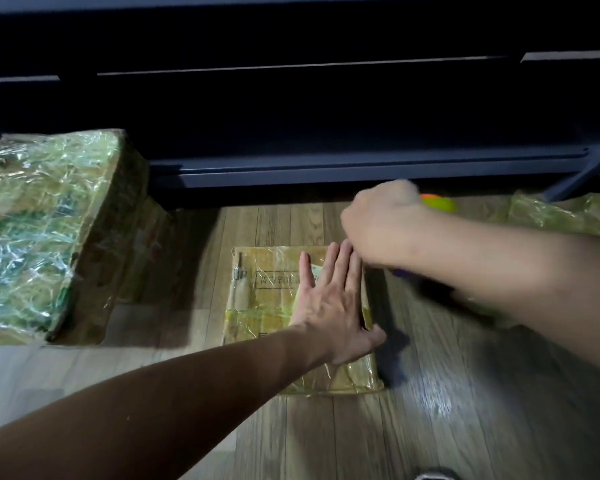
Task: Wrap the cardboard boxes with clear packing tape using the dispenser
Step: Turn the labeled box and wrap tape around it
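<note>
Cardboard box [257,320] lies under the flat left hand [329,306]; right hand [385,223] grips dispenser [439,203].

Looks matt brown cardboard on the flat box [245,284], glossy and crinkled across its clear tape [257,322]; shows smooth, faintly shiny wood-grain floor [430,427].

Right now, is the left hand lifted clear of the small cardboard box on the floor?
No, the left hand lies flat, fingers straight, on top of the small cardboard box while the right hand grips the tape dispenser.
</note>
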A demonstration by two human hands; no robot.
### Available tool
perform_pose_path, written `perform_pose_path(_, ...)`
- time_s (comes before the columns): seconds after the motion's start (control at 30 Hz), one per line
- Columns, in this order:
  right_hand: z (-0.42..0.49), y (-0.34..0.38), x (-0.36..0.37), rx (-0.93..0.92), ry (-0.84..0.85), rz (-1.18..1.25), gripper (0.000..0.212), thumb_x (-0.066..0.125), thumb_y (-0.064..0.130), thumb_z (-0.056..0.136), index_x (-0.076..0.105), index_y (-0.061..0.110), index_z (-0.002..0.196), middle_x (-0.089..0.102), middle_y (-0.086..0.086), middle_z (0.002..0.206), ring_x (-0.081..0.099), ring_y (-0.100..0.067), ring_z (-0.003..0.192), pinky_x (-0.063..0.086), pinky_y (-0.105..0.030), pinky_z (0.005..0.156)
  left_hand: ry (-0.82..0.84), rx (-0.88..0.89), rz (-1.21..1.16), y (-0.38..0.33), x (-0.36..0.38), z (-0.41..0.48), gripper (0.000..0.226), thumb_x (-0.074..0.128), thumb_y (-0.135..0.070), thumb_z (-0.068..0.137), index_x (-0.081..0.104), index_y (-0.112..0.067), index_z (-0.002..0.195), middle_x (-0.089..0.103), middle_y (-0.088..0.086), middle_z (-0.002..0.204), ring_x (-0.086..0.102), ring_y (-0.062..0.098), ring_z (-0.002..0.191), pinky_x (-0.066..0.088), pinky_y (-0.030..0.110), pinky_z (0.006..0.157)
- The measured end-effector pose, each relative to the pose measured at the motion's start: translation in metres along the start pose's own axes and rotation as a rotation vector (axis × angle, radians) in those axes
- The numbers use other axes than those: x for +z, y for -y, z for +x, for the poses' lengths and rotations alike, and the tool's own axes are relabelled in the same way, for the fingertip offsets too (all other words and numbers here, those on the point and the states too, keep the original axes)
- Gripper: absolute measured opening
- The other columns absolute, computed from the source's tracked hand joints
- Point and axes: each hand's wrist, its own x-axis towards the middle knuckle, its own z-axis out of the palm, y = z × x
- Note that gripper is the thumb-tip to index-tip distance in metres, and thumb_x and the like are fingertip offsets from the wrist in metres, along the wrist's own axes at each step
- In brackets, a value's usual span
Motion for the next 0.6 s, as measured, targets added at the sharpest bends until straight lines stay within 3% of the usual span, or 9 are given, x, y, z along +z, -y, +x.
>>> perform_pose_path(0.03,-0.002,-0.01,0.0,0.016,0.001,-0.007,0.034,0.066,0.021,0.091,0.065,0.02,0.125,0.064,-0.005,0.114,0.062,-0.026,0.103,0.043,-0.034,0.073,-0.007,0.012,0.001,0.002,-0.003,0.0,0.117,0.023,-0.084,0.083,-0.023,-0.009,0.161,-0.025,0.014,0.17,-0.026,0.033,0.156,-0.011,0.07,0.119)
perform_pose_path(0.1,-0.009,-0.037,0.006,0.09,0.019,0.012,0.038,0.08,0.026,0.081,0.065,0.021,0.115,0.057,-0.002,0.091,0.056,-0.021,0.082,0.043,-0.033,0.062,-0.041,0.063,0.056,0.007,-0.007,0.003,0.117,0.021,-0.091,0.083,-0.011,-0.013,0.165,-0.016,0.015,0.172,-0.004,0.036,0.158,0.003,0.071,0.119)
perform_pose_path(0.2,-0.01,-0.064,0.019,0.136,-0.008,0.167,0.04,0.084,0.033,0.073,0.066,0.022,0.107,0.057,-0.002,0.088,0.057,-0.025,0.08,0.051,-0.033,0.064,-0.104,0.175,0.152,0.015,-0.017,0.01,0.107,0.015,-0.097,0.081,0.031,-0.024,0.159,0.015,0.021,0.166,0.025,0.039,0.142,0.02,0.067,0.109)
perform_pose_path(0.33,-0.009,-0.083,0.034,0.156,-0.074,0.333,0.043,0.085,0.047,0.065,0.071,0.036,0.104,0.066,-0.002,0.102,0.062,-0.028,0.092,0.053,-0.033,0.071,-0.179,0.33,0.109,0.021,-0.011,0.021,0.11,0.016,-0.097,0.082,0.054,-0.011,0.14,0.03,0.019,0.164,0.011,0.036,0.157,0.0,0.067,0.122)
perform_pose_path(0.4,-0.007,-0.094,0.044,0.159,-0.124,0.461,0.048,0.085,0.056,0.064,0.071,0.043,0.108,0.067,0.001,0.111,0.059,-0.026,0.097,0.048,-0.033,0.073,-0.238,0.434,0.099,0.025,-0.008,0.027,0.107,0.016,-0.092,0.086,0.064,-0.005,0.127,0.053,0.013,0.147,0.019,0.033,0.156,-0.005,0.063,0.125)
perform_pose_path(0.5,-0.003,-0.103,0.061,0.154,-0.193,0.732,0.063,0.085,0.063,0.063,0.069,0.043,0.12,0.066,0.005,0.119,0.059,-0.023,0.106,0.046,-0.033,0.081,-0.34,0.583,0.053,0.028,-0.003,0.037,0.088,0.025,-0.079,0.093,0.075,-0.006,0.098,0.066,0.004,0.098,0.056,0.027,0.117,0.011,0.055,0.128)
perform_pose_path(0.6,0.001,-0.107,0.081,0.189,-0.165,1.317,0.077,0.093,0.05,0.055,0.068,0.034,0.126,0.068,0.008,0.114,0.065,-0.013,0.101,0.05,-0.028,0.085,-0.373,0.672,0.023,0.028,0.0,0.044,0.072,0.037,-0.072,0.094,0.074,-0.011,0.085,0.057,-0.002,0.079,0.054,0.02,0.09,0.019,0.052,0.128)
